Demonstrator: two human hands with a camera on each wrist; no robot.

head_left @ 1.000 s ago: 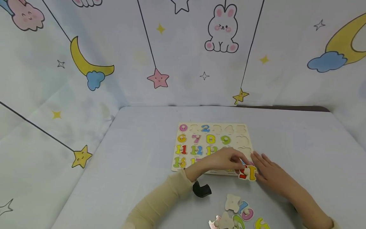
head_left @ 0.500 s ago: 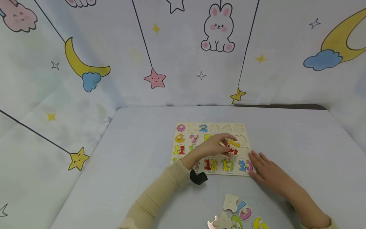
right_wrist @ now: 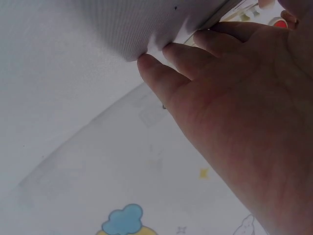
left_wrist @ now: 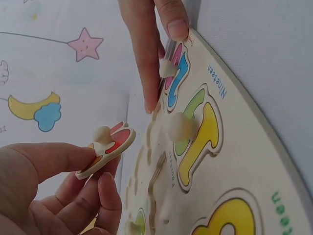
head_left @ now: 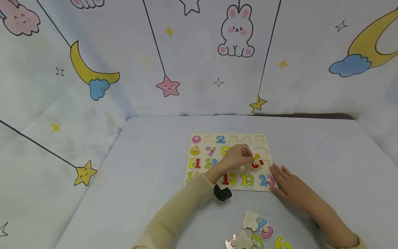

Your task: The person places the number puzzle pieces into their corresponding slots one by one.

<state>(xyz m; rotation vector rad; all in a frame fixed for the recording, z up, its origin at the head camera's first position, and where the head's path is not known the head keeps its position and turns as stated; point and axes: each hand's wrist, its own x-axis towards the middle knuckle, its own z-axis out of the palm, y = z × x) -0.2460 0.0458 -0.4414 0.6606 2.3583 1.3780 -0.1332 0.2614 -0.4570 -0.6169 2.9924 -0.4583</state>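
My left hand (head_left: 237,155) pinches a wooden number puzzle piece (head_left: 256,164) with a yellow and a red digit, seemingly a 15. In the left wrist view, thumb and fingers grip one end of this piece (left_wrist: 117,143), beside its round knob, and it tilts above the board. Beneath lies a number puzzle board (head_left: 188,173), several numbers seated and several recesses bare. Fingers outstretched, my right hand (head_left: 293,185) rests at the board's right edge by the number 20 (head_left: 266,180). The right wrist view shows its palm (right_wrist: 234,107) and straight fingers.
Loose number pieces lie near the front, among them a face-down piece (head_left: 250,220), a pink-and-blue piece (head_left: 266,232) and a yellow one (head_left: 282,243). A black curved object (head_left: 222,193) is by the left wrist. A patterned cloth (head_left: 192,62) hangs behind the table.
My left hand has carried the puzzle piece from the board's lower right corner up and left over it, turning the piece and then shifting slightly right. The right hand has stayed at the edge.
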